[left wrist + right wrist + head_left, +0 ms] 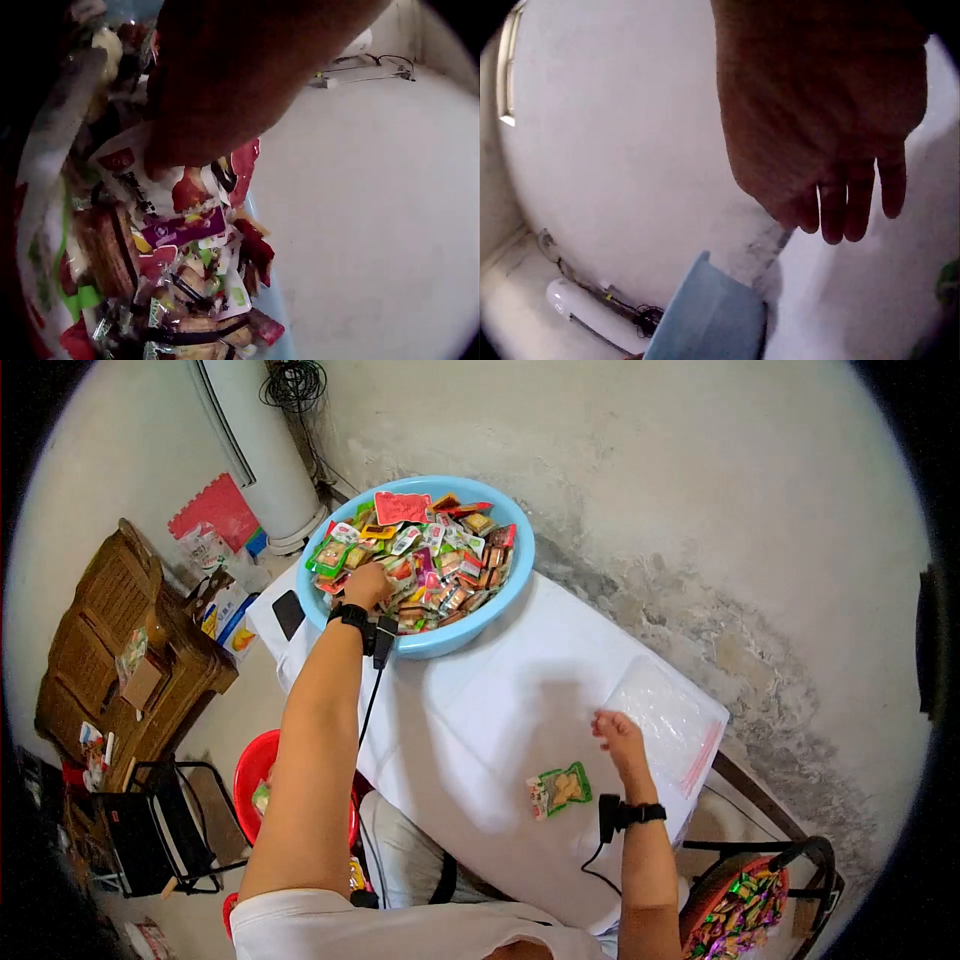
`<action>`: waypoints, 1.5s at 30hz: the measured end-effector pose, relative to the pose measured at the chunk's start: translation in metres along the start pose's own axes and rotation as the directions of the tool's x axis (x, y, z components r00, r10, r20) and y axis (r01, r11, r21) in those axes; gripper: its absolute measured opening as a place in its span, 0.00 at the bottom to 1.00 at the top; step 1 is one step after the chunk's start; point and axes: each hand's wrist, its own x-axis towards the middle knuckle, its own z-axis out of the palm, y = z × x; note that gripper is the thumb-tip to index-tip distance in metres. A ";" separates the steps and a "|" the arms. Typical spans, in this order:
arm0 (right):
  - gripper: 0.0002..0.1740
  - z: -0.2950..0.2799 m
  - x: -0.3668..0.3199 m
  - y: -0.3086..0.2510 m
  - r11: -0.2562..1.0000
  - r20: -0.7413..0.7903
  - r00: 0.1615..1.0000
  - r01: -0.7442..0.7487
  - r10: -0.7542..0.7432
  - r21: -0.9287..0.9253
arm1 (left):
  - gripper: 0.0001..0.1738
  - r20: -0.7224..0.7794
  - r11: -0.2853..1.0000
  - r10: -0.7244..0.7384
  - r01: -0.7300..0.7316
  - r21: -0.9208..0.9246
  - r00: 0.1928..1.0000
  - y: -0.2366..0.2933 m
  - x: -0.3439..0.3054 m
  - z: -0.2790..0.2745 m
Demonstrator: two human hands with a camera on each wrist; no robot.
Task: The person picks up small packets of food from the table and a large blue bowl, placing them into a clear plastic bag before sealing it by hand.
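My left hand (367,586) is at the near left side of a blue basin (520,575) heaped with wrapped snacks. In the left wrist view that hand (217,82) touches a white packet (124,169); its fingertips are hidden, so a grip cannot be made out. A purple packet (184,227) lies close below it. Over the white-covered table my right hand (622,745) hangs with nothing in it, its fingers extended and slightly apart in the right wrist view (821,112). A green and clear snack packet (560,790) lies on the cloth to its left.
Clear plastic bags (655,720) lie at the table's right end, and a dark phone (288,614) beside the basin. A red tub (250,768) stands below left; a red basket of shiny wrapped pieces (745,910) is at lower right. The wall runs along the table's far side.
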 end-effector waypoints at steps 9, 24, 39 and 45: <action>0.13 -0.001 -0.074 0.067 0.724 -0.166 0.880 0.244 -0.445 -0.646 | 0.17 -0.063 0.651 -0.102 0.019 -0.759 0.993 0.050 -0.078 -0.084; 0.27 0.022 -0.103 0.079 0.505 -0.003 0.852 0.308 -0.524 -0.806 | 0.18 0.136 0.605 0.510 -0.241 -0.759 0.849 0.132 -0.208 0.030; 0.28 0.022 -0.104 0.072 0.482 0.027 0.910 0.244 -0.414 -0.842 | 0.34 -0.152 0.805 -0.043 -0.056 -0.591 0.987 0.006 0.059 -0.040; 0.28 0.021 -0.102 0.074 0.457 0.062 0.875 0.310 -0.480 -0.833 | 0.38 -0.051 0.506 -0.354 0.145 -0.850 0.934 0.020 0.104 -0.016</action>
